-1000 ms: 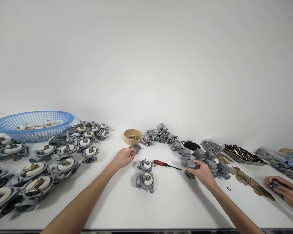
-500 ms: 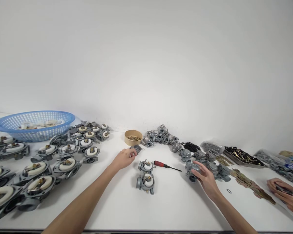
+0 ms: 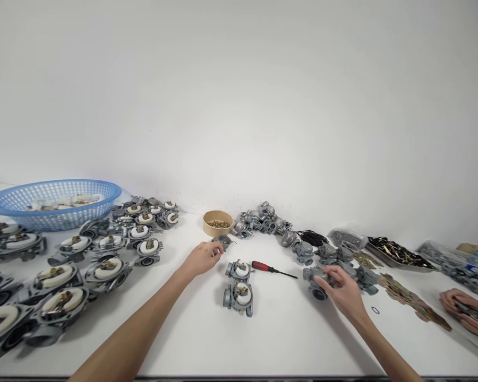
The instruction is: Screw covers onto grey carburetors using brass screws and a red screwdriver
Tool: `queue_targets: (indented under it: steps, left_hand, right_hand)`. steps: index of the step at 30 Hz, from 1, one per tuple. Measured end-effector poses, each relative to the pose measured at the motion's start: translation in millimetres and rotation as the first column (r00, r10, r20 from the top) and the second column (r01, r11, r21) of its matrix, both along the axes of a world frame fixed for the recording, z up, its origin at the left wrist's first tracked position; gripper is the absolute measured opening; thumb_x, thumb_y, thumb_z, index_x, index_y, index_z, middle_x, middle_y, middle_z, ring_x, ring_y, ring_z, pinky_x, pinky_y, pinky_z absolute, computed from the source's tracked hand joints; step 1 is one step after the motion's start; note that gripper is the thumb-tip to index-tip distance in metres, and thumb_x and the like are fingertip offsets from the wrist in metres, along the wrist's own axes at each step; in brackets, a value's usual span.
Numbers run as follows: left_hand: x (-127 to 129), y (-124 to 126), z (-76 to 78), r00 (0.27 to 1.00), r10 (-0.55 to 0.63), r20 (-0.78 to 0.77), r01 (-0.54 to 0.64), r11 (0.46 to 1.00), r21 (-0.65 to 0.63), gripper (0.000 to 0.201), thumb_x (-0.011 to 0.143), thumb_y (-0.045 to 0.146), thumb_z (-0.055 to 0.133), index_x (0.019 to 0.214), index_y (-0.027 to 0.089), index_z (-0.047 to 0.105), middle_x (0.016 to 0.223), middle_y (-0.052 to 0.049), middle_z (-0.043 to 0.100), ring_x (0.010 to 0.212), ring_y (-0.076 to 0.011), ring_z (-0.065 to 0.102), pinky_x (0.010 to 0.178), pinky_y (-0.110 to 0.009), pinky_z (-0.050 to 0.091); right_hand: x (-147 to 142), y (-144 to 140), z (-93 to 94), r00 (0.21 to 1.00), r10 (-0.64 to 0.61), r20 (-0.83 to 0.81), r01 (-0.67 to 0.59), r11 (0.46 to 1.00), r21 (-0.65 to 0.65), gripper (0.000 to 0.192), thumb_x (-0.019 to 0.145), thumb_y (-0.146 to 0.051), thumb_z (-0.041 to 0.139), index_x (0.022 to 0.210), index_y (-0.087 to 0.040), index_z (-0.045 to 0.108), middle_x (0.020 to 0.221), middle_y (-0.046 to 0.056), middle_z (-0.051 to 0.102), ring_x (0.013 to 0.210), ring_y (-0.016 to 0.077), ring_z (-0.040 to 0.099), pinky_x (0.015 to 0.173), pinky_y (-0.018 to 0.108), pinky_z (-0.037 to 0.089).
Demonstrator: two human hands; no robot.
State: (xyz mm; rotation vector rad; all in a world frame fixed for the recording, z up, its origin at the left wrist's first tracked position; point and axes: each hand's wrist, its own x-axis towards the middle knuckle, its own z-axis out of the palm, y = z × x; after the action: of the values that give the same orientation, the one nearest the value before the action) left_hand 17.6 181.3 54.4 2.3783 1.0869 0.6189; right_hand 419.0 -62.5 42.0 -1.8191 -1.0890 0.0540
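My left hand (image 3: 205, 257) is closed, its fingertips curled together beside a small grey metal bowl-shaped part (image 3: 225, 242). What lies between those fingers, if anything, is hidden. On the right, my right hand (image 3: 341, 291) has thumb and fingers around a grey carburetor (image 3: 315, 281), whose round dark opening faces me. Two open carburetors with white ring floats, an upper one (image 3: 239, 269) and a lower one (image 3: 239, 298), stand between my hands. A red-handled screwdriver (image 3: 265, 267) lies just right of them, its tip pointing toward the held carburetor.
Carburetors with white floats (image 3: 107, 268) cover the left, before a blue basket (image 3: 63, 212). A tan tub (image 3: 218, 225) of small brass parts stands behind. Grey carburetors (image 3: 265, 218), a tray (image 3: 398, 254) and flat metal pieces (image 3: 406, 294) lie rightward. A co-worker's hands (image 3: 468, 315) hold something at right.
My right hand has shifted slightly right, and the carburetor in it has turned and moved a little right. My left hand stays by the bowl-shaped part.
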Motion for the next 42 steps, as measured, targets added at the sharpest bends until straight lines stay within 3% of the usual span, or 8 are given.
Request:
queue_targets:
  steps: [5, 9, 12, 16, 20, 27, 35, 42]
  left_hand:
    - [0, 1, -0.8, 1.000, -0.005, -0.004, 0.005, 1.000, -0.006, 0.021, 0.090, 0.023, 0.055, 0.100, 0.030, 0.072, 0.098, 0.000, 0.077, 0.107, -0.0269, 0.068, 0.085, -0.032, 0.052]
    - [0, 4, -3.3, 1.000, -0.014, 0.000, 0.014, 1.000, -0.013, 0.021, 0.089, 0.022, 0.055, 0.100, 0.029, 0.071, 0.098, 0.000, 0.077, 0.105, -0.0262, 0.069, 0.082, -0.031, 0.052]
    - [0, 6, -5.3, 1.000, -0.016, -0.002, 0.016, 1.000, -0.016, 0.021, 0.089, 0.023, 0.055, 0.100, 0.030, 0.071, 0.099, 0.000, 0.077, 0.105, -0.0259, 0.069, 0.081, -0.030, 0.052]
    - [0, 7, -6.3, 1.000, -0.015, -0.012, 0.015, 1.000, -0.017, 0.020, 0.089, 0.024, 0.055, 0.098, 0.030, 0.071, 0.098, 0.000, 0.077, 0.106, -0.0262, 0.070, 0.081, -0.031, 0.051]
    - [0, 5, -6.2, 1.000, -0.011, -0.018, 0.010, 1.000, -0.012, 0.020, 0.089, 0.025, 0.054, 0.099, 0.031, 0.070, 0.099, 0.001, 0.078, 0.105, -0.0254, 0.069, 0.086, -0.032, 0.051]
    - [0, 2, -4.7, 0.999, -0.002, -0.033, 0.002, 1.000, -0.002, 0.021, 0.088, 0.024, 0.054, 0.100, 0.031, 0.071, 0.101, 0.000, 0.077, 0.107, -0.0262, 0.068, 0.087, -0.033, 0.051]
    - [0, 3, -4.6, 0.999, -0.013, -0.048, 0.013, 1.000, -0.003, 0.021, 0.090, 0.024, 0.054, 0.101, 0.030, 0.071, 0.102, 0.000, 0.078, 0.106, -0.0258, 0.068, 0.088, -0.033, 0.051]
    - [0, 6, -8.0, 0.998, -0.007, -0.057, 0.007, 1.000, -0.007, 0.022, 0.090, 0.026, 0.054, 0.103, 0.031, 0.071, 0.101, 0.002, 0.078, 0.106, -0.0250, 0.068, 0.088, -0.032, 0.050]
  right_hand:
    - [-8, 5, 9.0, 0.976, 0.101, -0.192, -0.075, 0.988, 0.135, 0.059, 0.067, -0.073, 0.082, 0.090, -0.024, 0.057, 0.116, 0.019, 0.078, 0.123, 0.0405, 0.068, 0.080, 0.040, 0.063]
    - [-7, 3, 14.5, 0.988, 0.154, -0.032, -0.153, 0.988, 0.038, 0.057, 0.079, -0.068, 0.072, 0.114, -0.024, 0.071, 0.129, 0.016, 0.074, 0.127, 0.0405, 0.066, 0.088, 0.045, 0.063]
    - [-2, 3, 19.8, 0.977, 0.175, 0.124, -0.165, 0.983, -0.085, 0.043, 0.087, -0.055, 0.062, 0.117, -0.027, 0.076, 0.129, 0.012, 0.076, 0.121, 0.0395, 0.069, 0.090, 0.049, 0.061]
    - [0, 1, 20.4, 0.942, 0.184, 0.281, -0.142, 0.976, -0.162, 0.040, 0.089, -0.037, 0.052, 0.119, -0.027, 0.076, 0.138, 0.010, 0.071, 0.122, 0.0389, 0.068, 0.092, 0.051, 0.060]
    - [-9, -3, 7.8, 0.865, 0.213, 0.454, -0.168, 0.976, -0.138, 0.044, 0.092, -0.036, 0.055, 0.133, -0.028, 0.069, 0.144, 0.011, 0.066, 0.131, 0.0371, 0.063, 0.106, 0.054, 0.054]
    - [-21, 4, -21.9, 0.805, 0.086, 0.587, -0.055, 0.996, -0.072, 0.045, 0.099, -0.041, 0.053, 0.142, -0.034, 0.064, 0.146, 0.009, 0.061, 0.126, 0.0340, 0.066, 0.100, 0.046, 0.058]
    - [7, 15, -31.7, 0.714, -0.035, 0.699, 0.122, 0.990, -0.075, 0.050, 0.095, -0.026, 0.040, 0.136, -0.024, 0.069, 0.142, 0.015, 0.063, 0.131, 0.0367, 0.060, 0.099, 0.051, 0.057]
    - [13, 7, -19.0, 0.803, -0.088, 0.590, 0.155, 0.986, -0.063, 0.047, 0.099, -0.039, 0.047, 0.139, -0.023, 0.064, 0.141, 0.014, 0.062, 0.109, 0.0320, 0.071, 0.079, 0.041, 0.061]
